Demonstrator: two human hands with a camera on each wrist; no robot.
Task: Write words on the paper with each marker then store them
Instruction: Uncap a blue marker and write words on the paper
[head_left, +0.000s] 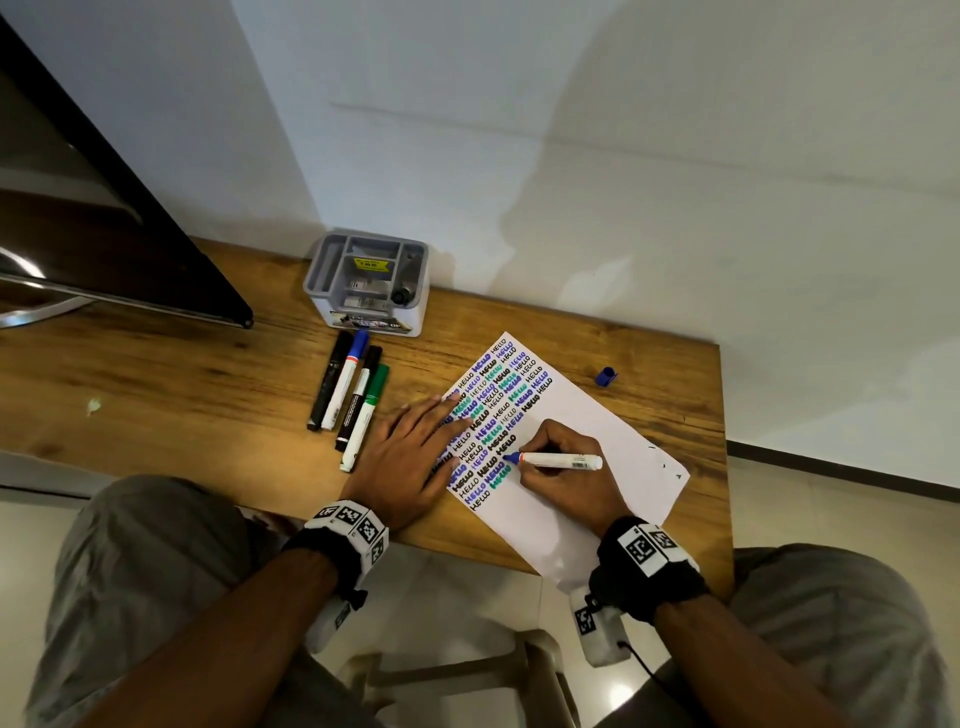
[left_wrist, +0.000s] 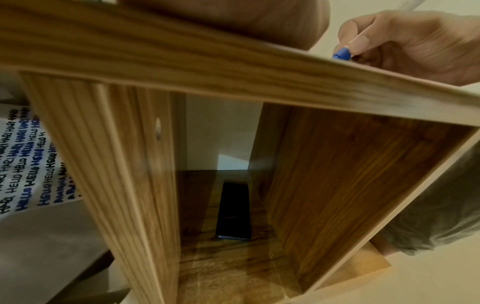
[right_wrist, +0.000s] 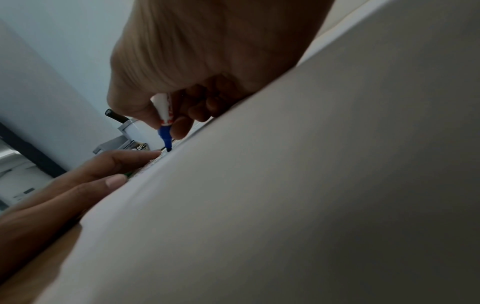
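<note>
- Head view, nearest: the right hand (head_left: 563, 467) was curled round a blue marker (head_left: 563, 461), thumb and fingers clamped on the barrel close to the tip, presumably so the strokes stayed controlled; the uncapped tip met the paper (head_left: 597, 441) at about 9 o'clock from the hand, at the end of a row of "HELLO" words.
- The left hand (head_left: 410, 462), at 9 o'clock from the right, lay flat with fingers straight and apart, gripping nothing; its fingertips pressed the written edge of the sheet, probably to keep it from sliding under the pen.
- The paper sat askew on the wooden desk (head_left: 182, 395), its near corner overhanging the front edge; the slant probably suited the writing arm.
- Four capped markers (head_left: 350, 402) lay side by side at 11 o'clock from the left hand, just beside the sheet, within reach for their turn.
- A blue cap (head_left: 605, 375) rested alone on the desk at 1 o'clock from the right hand, well apart from the paper; it appeared to belong to the marker in use.
- Farthest, at 12 o'clock from the four markers, a grey organizer (head_left: 369, 283) stood against the wall, the likely store; a dark object already stood in its right compartment.
- Right wrist view: the marker tip touched the sheet, with the left fingertips close beside it.
</note>
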